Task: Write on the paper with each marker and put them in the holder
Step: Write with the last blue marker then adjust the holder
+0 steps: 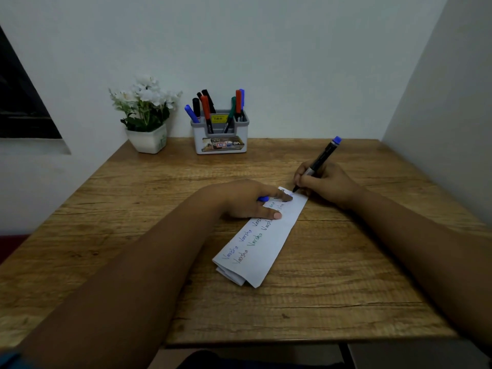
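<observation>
A folded white paper strip (269, 243) lies slantwise on the wooden table (332, 288), covered with handwritten words in several colours. My right hand (326, 185) grips a black marker with a blue end (320, 161), its tip touching the paper's far corner. My left hand (250, 199) presses the paper down with straight fingers while a blue cap (263, 199) is tucked between them. A grey holder (220, 134) at the back of the table holds several markers: blue, black, red and green.
A white pot of white flowers (146, 115) stands left of the holder against the wall. Walls close the table at the back and right. A dark window frame (21, 102) is at the far left.
</observation>
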Available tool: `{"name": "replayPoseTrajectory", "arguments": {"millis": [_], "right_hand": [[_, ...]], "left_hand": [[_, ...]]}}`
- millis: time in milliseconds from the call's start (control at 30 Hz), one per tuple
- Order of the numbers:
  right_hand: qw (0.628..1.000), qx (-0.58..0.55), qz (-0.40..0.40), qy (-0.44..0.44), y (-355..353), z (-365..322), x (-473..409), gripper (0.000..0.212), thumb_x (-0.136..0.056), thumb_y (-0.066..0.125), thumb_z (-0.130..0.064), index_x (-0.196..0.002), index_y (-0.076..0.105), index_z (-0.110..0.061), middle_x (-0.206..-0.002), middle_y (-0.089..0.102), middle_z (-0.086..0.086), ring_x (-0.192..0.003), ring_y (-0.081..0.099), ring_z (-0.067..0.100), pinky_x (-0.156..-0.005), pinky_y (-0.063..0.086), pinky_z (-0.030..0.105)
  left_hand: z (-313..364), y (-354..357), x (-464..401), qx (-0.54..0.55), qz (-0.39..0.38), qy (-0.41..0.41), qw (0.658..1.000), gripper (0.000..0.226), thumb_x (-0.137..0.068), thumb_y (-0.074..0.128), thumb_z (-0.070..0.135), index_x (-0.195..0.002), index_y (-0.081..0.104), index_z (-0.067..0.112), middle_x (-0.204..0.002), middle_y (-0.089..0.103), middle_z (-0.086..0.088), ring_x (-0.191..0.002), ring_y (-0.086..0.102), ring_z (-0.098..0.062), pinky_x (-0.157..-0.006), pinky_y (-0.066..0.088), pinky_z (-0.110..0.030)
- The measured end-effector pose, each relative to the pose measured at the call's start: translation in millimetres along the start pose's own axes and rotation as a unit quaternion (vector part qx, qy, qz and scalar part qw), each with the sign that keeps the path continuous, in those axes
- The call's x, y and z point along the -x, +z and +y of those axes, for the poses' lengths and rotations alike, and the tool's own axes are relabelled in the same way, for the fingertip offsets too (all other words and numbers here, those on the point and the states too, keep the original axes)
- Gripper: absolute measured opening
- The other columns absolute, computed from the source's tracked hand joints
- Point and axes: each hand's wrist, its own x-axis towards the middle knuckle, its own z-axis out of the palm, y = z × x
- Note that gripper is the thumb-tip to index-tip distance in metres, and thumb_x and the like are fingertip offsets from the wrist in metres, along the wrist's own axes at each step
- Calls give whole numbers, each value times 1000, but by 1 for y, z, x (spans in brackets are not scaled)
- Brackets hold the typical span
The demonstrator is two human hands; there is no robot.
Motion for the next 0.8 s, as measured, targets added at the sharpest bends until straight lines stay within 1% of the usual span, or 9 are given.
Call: {"name": "replayPoseTrajectory", "arguments": {"millis": [33,67,167,333,500,600,700,733,800], "right_hand": [[1000,3,-1,2,0,1,0,9,-79,64,-24,-72,67,-21,-76,69,-1,-63,60,2,-66,45,26],[1000,8,-5,2,-1,1,-1,9,-82,64,-21,-73,67,-21,-77,69,-1,-64,60,1,-67,45,27],[1000,18,-5,4,-1,1,0,13,-88,64,-15,-76,67,-19,-78,70,-2,-66,61,0,-69,45,24],[999,40,-7,5,0,0,0,9,-89,65,-14,-81,68,-13,-79,70,-2,-72,62,2,-72,47,24],[999,50,-12,5,-1,0,0,11,-87,66,-12,-78,69,-16,-73,69,-9,-69,61,-3,-68,45,18],[999,53,-4,5,-1,1,-1,8,-86,66,-13,-79,70,-16,-78,70,-5,-72,62,1,-69,46,20],[998,68,-2,12,0,2,-1,8,-86,65,-13,-79,68,-13,-75,68,-3,-72,61,4,-68,48,22],[998,55,6,16,-1,2,-1,9,-87,64,-12,-80,67,-8,-73,67,-2,-69,60,6,-66,49,23],[999,-23,41,25,-2,2,-1,16,-89,61,-9,-80,61,5,-67,62,3,-59,55,6,-59,46,21]], "left_hand": [[0,0,0,-1,-9,-3,1000,56,-93,48,57,-144,27,52,-122,53,2,-93,43,-9,-74,31,-26],[0,0,0,-3,-14,-5,1000,55,-93,47,56,-144,27,52,-133,50,-2,-97,41,-10,-78,31,-28],[1,-1,0,-6,-19,-11,1000,56,-93,46,56,-145,26,52,-143,44,-4,-101,39,-11,-83,31,-31],[1,-1,-1,-11,-19,-15,1000,56,-93,47,56,-145,26,52,-147,42,-3,-102,38,-10,-83,30,-30],[1,-2,-1,-9,-16,-17,1000,56,-93,47,57,-144,27,52,-139,48,-4,-92,38,-9,-76,30,-28],[1,-2,-1,-12,-16,-12,1000,56,-93,48,56,-144,27,52,-134,51,-7,-84,39,-7,-70,30,-26],[0,-2,-2,-13,-20,-12,1000,56,-92,47,57,-144,26,53,-140,47,-4,-97,39,-10,-78,31,-29],[-1,-1,-3,-14,-21,-12,1000,56,-92,47,57,-144,26,53,-142,45,-4,-100,39,-10,-80,31,-30],[-2,-1,-3,-15,-22,-10,1000,56,-92,47,58,-144,26,53,-146,42,-2,-102,38,-10,-81,31,-30]]}}
